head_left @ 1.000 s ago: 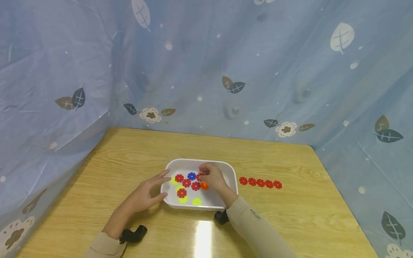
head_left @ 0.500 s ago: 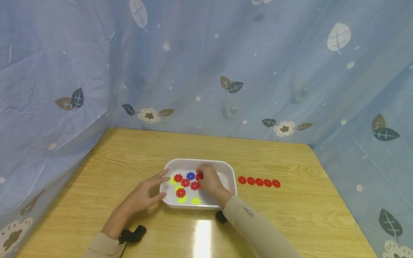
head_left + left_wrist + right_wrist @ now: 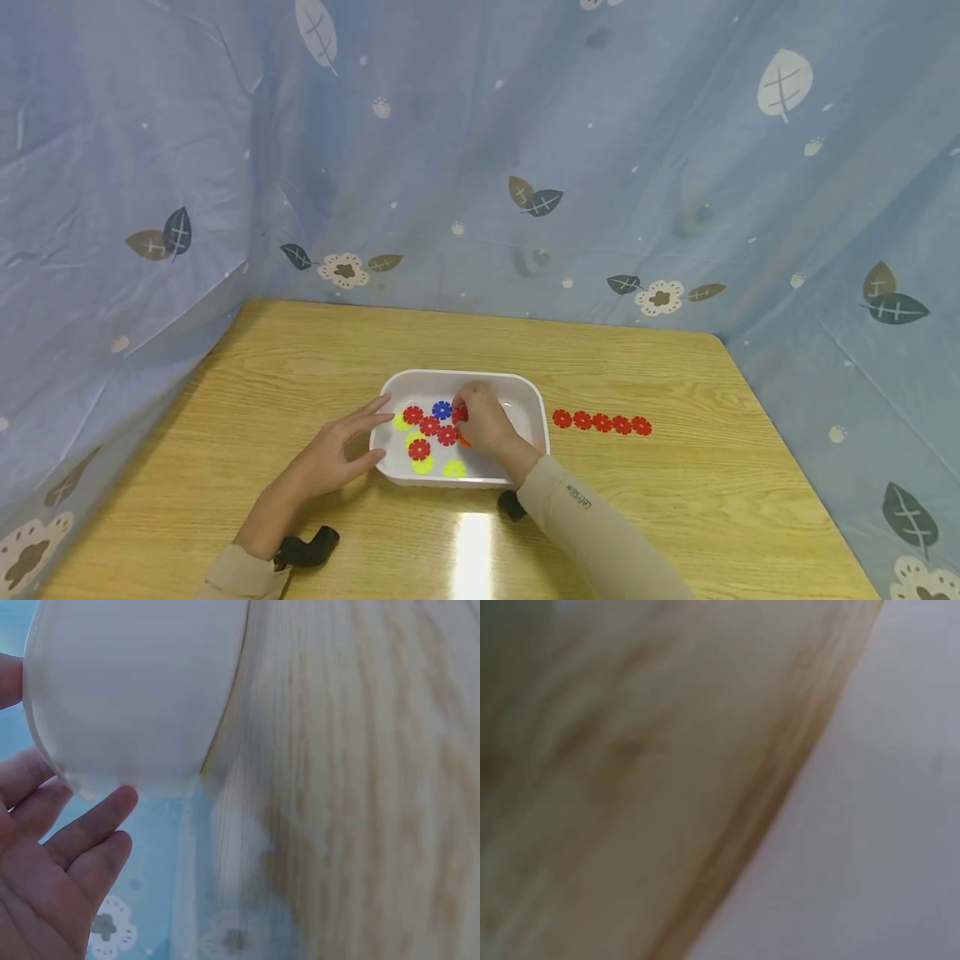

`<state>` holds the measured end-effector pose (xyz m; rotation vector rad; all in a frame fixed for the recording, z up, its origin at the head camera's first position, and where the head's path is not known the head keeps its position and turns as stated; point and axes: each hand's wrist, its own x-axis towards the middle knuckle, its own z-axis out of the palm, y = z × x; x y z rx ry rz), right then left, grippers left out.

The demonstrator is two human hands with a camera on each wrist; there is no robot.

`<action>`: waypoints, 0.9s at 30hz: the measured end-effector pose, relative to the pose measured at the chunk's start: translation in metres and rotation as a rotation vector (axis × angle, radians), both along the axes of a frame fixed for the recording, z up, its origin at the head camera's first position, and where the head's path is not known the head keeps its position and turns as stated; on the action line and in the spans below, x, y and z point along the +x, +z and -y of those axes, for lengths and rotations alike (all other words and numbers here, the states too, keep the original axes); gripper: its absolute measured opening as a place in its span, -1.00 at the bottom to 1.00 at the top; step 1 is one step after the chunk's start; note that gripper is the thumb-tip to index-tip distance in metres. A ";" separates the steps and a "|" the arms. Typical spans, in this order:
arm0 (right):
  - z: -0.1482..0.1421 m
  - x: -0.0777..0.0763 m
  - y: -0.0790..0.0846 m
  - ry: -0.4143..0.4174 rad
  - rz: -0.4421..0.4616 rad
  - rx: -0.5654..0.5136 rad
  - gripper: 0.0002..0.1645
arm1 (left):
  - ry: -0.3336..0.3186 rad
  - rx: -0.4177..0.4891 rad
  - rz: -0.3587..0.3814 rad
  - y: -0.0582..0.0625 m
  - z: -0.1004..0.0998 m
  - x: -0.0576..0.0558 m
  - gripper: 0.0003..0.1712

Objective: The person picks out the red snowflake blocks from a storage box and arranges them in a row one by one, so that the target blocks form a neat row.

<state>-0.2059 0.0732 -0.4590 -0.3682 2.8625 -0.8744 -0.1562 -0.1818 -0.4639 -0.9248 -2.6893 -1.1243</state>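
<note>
Touching the left end of a white tray with straight, parted fingers, the left hand grips nothing. Just beyond its fingertips, inside the tray, lie yellow discs and red discs, flat, notched and partly overlapping, with one blue disc between the two hands. Further right, the right hand reaches down into the tray, fingers bent, over an orange disc that it partly covers. From where I stand, its fingertips are hidden, and the right wrist view is blurred and shows no fingers, so I can't tell whether it pinches anything.

Outside the tray, to the right of the right hand, a row of five red discs lies edge to edge on the tabletop. Its long axis runs left to right, away from the right hand, which is clearly the nearer one; the tray's right wall stands between.

Small dark lettering marks the right sleeve, too small for me to read surely.
</note>
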 end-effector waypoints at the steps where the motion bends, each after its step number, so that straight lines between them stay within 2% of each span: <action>1: 0.000 0.000 0.000 0.006 -0.001 0.002 -0.74 | 0.002 0.000 0.001 0.000 0.000 0.000 -0.46; 5: -0.001 0.001 0.001 0.033 -0.014 -0.005 -0.74 | 0.007 0.001 0.001 -0.001 0.001 0.001 -0.47; 10: -0.006 0.002 0.006 0.028 -0.012 -0.118 -0.79 | 0.005 -0.004 -0.006 -0.003 0.001 0.000 -0.47; 19: -0.017 -0.001 0.010 -0.079 0.102 -0.373 -0.83 | 0.009 -0.003 0.002 -0.003 0.000 0.000 -0.46; 27: -0.027 0.006 0.027 -0.085 0.167 -0.512 -0.76 | 0.020 -0.011 -0.013 -0.004 0.000 0.000 -0.45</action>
